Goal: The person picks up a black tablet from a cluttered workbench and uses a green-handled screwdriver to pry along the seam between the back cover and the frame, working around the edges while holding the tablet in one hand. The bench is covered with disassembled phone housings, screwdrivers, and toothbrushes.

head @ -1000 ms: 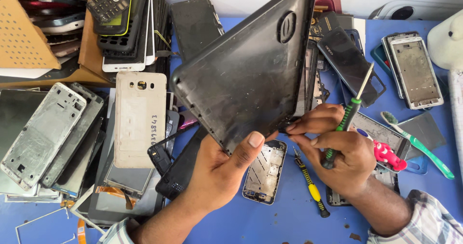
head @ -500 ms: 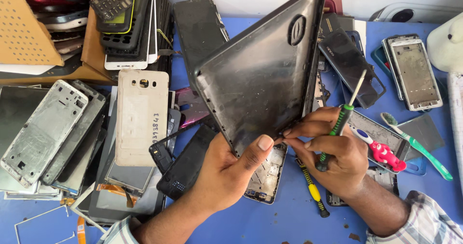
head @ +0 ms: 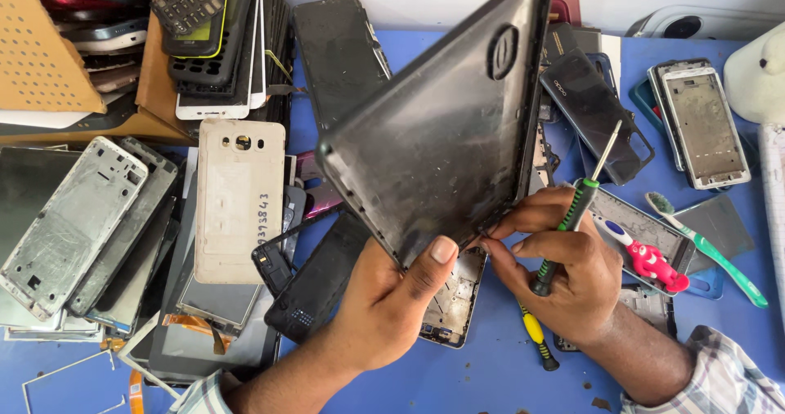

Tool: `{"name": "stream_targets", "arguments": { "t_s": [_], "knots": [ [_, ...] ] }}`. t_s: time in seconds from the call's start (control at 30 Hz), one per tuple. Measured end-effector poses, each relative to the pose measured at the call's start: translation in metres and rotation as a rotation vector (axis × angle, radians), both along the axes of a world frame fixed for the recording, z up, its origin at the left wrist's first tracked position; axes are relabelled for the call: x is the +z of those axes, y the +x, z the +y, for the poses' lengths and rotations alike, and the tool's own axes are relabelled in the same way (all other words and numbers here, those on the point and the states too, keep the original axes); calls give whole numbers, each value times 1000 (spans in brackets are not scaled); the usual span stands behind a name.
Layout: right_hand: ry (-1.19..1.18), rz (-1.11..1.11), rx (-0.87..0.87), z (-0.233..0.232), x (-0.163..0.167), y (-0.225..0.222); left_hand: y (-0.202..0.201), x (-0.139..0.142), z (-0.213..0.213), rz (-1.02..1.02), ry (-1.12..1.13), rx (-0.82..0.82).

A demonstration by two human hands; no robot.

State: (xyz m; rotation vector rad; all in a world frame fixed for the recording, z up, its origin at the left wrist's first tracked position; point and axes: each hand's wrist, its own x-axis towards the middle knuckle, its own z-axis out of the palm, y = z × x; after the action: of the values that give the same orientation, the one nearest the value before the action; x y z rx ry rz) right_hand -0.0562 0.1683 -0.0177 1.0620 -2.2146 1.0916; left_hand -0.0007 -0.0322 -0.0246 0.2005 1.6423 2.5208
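My left hand (head: pixel 384 299) grips the lower edge of a large black tablet back cover (head: pixel 446 128), thumb pressed on its outer face, holding it tilted up over the table. My right hand (head: pixel 564 271) holds a green-and-black screwdriver (head: pixel 572 218) tucked along the palm with its shaft pointing up, while its fingertips pinch at the cover's lower right corner. Whatever small part sits at the fingertips is too small to make out.
The blue table (head: pixel 491 373) is strewn with phone parts: metal frames (head: pixel 74 226) at left, a beige back cover (head: pixel 241 197), a box of old phones (head: pixel 208 38), a yellow screwdriver (head: pixel 536 340), a green toothbrush (head: pixel 707 250), a pink-red toothbrush (head: pixel 646 258).
The tablet cover has swung more upright and shifted right. My right fingers have moved in to its lower corner.
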Motion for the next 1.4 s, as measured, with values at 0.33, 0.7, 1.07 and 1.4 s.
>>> {"name": "stream_targets", "arguments": {
  "t_s": [0.33,0.7,1.07,1.4],
  "knots": [
    [-17,-24,-38,-5,-2,3,0,1,3,86,-53,-17],
    [-46,-47,43,5,-5,-4,-2,5,4,4,-66,-1],
    [20,18,89,5,0,-8,-2,-5,1,-17,-68,41],
    [25,5,142,0,-2,-11,-2,-8,2,4,-50,33]
  ]
}}
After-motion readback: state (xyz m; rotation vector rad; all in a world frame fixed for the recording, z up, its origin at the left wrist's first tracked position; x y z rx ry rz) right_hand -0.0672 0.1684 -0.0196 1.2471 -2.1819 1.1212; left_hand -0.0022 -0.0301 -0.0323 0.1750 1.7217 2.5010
